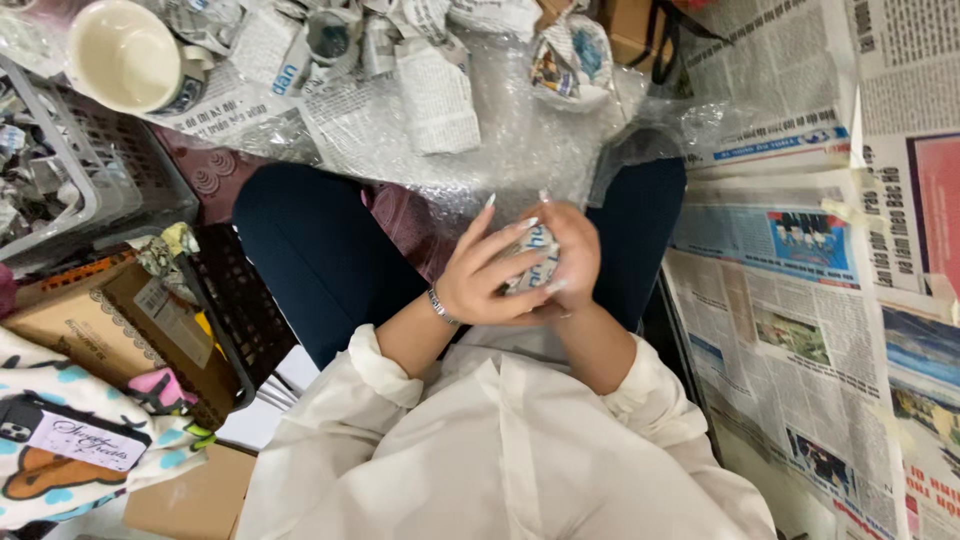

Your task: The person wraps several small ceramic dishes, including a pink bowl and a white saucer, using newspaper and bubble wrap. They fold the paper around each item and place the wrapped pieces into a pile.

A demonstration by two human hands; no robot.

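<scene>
- Head view: the person sits cross-legged on the floor, and both hands meet over the lap, between the knees in dark trousers.
- The left hand (490, 275) wraps round a small bundle (533, 262) in newspaper; its fingers (503, 238) are curled over the top of it, long nails pointing up and away from the body.
- The right hand (568, 255) cups the same bundle from the other side, fingers bent round it and pressed to the paper, touching the left hand.
- Only a patch of the bundle shows between the two hands; what is inside cannot be told.
- A thin bracelet (440, 306) sits on the left wrist, and white sleeves (385, 365) end just behind both wrists.
- Beyond the knees lies a sheet of bubble wrap (520, 140), with several more newspaper-wrapped pieces (437, 95) lying on it towards the top edge of the view.
- A cream cup (125, 55) lies on its side on newspaper at the top left corner, mouth facing the camera.
- A grey plastic basket (85, 165) stands just below the cup, at the left edge.
- A cardboard box (100, 325) sits below the basket, beside the person's left knee.
- Flat newspapers (800, 330) cover the floor along the right side.
</scene>
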